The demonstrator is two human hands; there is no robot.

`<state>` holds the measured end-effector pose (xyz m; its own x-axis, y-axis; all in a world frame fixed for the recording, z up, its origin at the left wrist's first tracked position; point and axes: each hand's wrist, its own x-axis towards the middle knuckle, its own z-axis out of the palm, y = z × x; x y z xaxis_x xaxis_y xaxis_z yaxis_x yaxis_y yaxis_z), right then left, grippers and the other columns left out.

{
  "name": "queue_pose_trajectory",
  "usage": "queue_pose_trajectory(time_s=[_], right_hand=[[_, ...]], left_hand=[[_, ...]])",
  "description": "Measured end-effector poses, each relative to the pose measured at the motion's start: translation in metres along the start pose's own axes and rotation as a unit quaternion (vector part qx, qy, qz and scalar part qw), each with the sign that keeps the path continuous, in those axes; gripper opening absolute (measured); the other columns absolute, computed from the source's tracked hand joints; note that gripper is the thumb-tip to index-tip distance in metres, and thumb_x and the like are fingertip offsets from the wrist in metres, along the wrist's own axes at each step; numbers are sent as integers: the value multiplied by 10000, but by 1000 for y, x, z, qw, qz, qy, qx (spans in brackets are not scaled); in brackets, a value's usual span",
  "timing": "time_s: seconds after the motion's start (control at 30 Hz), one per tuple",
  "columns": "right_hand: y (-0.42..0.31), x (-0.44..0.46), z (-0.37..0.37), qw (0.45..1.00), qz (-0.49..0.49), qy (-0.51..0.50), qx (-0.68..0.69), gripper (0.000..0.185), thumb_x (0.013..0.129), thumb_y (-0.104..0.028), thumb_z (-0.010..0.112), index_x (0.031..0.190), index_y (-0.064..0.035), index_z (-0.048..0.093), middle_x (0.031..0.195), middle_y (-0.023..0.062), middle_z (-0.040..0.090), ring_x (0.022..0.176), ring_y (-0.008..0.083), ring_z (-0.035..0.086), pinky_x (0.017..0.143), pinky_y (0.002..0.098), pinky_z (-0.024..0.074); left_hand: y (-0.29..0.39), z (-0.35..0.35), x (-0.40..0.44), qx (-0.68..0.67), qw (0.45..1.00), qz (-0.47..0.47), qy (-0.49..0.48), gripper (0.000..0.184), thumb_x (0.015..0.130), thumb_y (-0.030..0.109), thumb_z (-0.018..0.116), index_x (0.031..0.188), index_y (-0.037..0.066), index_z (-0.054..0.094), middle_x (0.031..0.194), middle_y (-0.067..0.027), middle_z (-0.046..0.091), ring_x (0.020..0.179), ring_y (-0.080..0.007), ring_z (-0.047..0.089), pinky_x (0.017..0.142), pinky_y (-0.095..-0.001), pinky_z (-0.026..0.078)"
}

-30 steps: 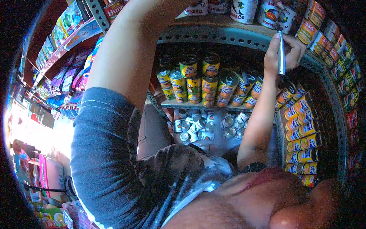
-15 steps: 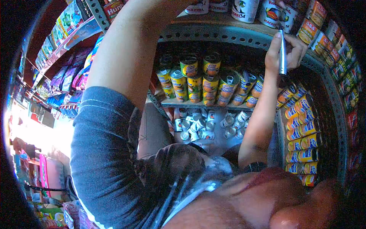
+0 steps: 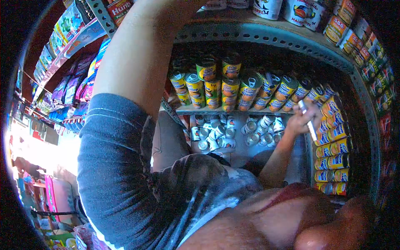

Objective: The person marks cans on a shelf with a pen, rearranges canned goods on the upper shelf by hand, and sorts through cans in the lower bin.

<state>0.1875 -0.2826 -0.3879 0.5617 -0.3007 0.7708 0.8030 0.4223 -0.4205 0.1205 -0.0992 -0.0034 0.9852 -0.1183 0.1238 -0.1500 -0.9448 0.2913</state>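
Fingers (image 3: pixel 315 111) of right hand (image 3: pixel 301 121) hold silver pen (image 3: pixel 309 123), both ends protruding.

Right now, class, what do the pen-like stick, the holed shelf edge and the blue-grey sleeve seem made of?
Pen-like stick: bright, silvery; metal or coated plastic, blur leaves it open.
Holed shelf edge: likely metal, dull grey with punched holes.
Blue-grey sleeve: matte fabric, with soft folds and a stitched hem.

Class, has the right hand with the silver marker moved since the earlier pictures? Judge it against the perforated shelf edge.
Yes. The right hand, holding the silver marker, has moved down, from overlapping the perforated shelf edge to well below it.
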Motion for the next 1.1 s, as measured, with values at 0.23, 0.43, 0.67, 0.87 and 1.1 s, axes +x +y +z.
queue_pose_trajectory(time_s=[0.23, 0.43, 0.67, 0.87, 1.1], right_hand=[[14, -109, -175, 900, 292, -105, -306, 241, 990, -258, 610, 895, -47, 544, 734, 50, 570, 625, 126, 551, 549, 271, 482], [-11, -152, -274, 922, 317, -108, -193, 191, 959, -178, 688, 862, -34, 607, 703, 19, 564, 625, 92, 500, 593, 247, 430], [-33, -166, -298, 803, 311, -189, -472, 242, 964, -302, 676, 983, -67, 617, 930, 25, 606, 844, 162, 535, 737, 322, 422], [-20, -160, -243, 839, 247, -198, -443, 305, 946, -242, 726, 768, -45, 575, 705, 3, 549, 654, 130, 464, 611, 299, 388], [-35, -152, -205, 876, 286, -190, -339, 303, 939, -253, 738, 788, -36, 591, 728, 1, 567, 667, 130, 469, 613, 302, 399]], left_hand=[[-4, -18, 32, -47, 970, -211, -114, 932, 741, 539, 833, 1494, 121, 474, 1599, -143, 360, 1453, -362, 325, 1167, -522, 277], [-23, -29, 13, -12, 991, 8, -136, 791, 769, 368, 867, 1438, 85, 552, 1569, -89, 424, 1437, -332, 349, 1167, -494, 282], [-14, -19, 13, -164, 962, -67, -206, 819, 790, 413, 847, 1462, 78, 519, 1571, -115, 411, 1432, -345, 353, 1158, -499, 291], [-16, -22, 13, 69, 996, 15, -62, 872, 768, 479, 849, 1463, 72, 515, 1555, -154, 424, 1419, -366, 371, 1145, -505, 308], [-14, -17, -15, 25, 998, 33, 57, 843, 754, 531, 846, 1384, 33, 587, 1441, -206, 535, 1324, -367, 477, 1097, -484, 370]])
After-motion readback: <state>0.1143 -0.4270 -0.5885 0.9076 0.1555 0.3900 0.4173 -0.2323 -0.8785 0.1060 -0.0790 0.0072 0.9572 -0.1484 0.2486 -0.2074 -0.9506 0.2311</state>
